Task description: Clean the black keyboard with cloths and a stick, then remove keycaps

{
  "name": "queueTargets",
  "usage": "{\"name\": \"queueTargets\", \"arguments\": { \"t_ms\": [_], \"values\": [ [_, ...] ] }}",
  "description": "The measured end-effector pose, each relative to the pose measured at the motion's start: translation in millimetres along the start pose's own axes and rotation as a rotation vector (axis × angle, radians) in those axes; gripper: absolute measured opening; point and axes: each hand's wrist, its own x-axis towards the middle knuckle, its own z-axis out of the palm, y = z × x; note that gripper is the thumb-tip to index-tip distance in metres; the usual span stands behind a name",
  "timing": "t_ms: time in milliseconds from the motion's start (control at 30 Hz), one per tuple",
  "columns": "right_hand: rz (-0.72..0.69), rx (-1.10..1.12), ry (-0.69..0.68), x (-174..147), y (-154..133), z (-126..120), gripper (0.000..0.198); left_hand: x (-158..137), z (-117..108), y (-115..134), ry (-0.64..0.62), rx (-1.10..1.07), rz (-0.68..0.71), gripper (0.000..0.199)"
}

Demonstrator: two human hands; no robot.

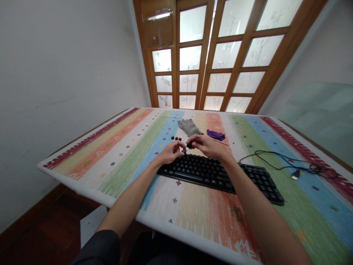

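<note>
A black keyboard (198,171) lies across the striped tablecloth in front of me. Above its far left edge, my left hand (171,152) pinches a small black keycap (184,151) between thumb and fingers. My right hand (206,145) is closed just beside it, on a small black-handled tool (189,145) that looks like a keycap puller. A thin wire seems to run from this tool toward the keycap; whether it hooks the cap is too small to tell. Several loose black keycaps (176,138) sit in a row on the cloth beyond my left hand.
Past my hands lie a crumpled grey cloth (189,127) and a purple cloth (216,135), with a thin stick-like object (220,141) by the purple one. The keyboard's cable (306,168) is coiled on the right, its USB plug (295,175) showing. A wall borders the table's left.
</note>
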Motion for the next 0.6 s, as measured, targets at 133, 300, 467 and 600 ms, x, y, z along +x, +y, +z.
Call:
{"name": "queueTargets", "arguments": {
  "t_ms": [133,300,467,600],
  "values": [
    [0.01,-0.015,0.006,1,-2,2,0.021,0,2,-3,0.029,0.024,0.0,0.027],
    [-0.001,-0.128,-0.012,3,-3,8,0.023,0,4,-8,0.105,0.11,0.005,0.022],
    [-0.027,-0.159,0.006,5,-3,12,0.024,1,5,-9,0.113,0.118,0.001,0.021],
    [-0.021,-0.128,0.011,3,-4,9,0.022,0,3,-5,0.029,0.055,-0.02,0.032]
  ]
}}
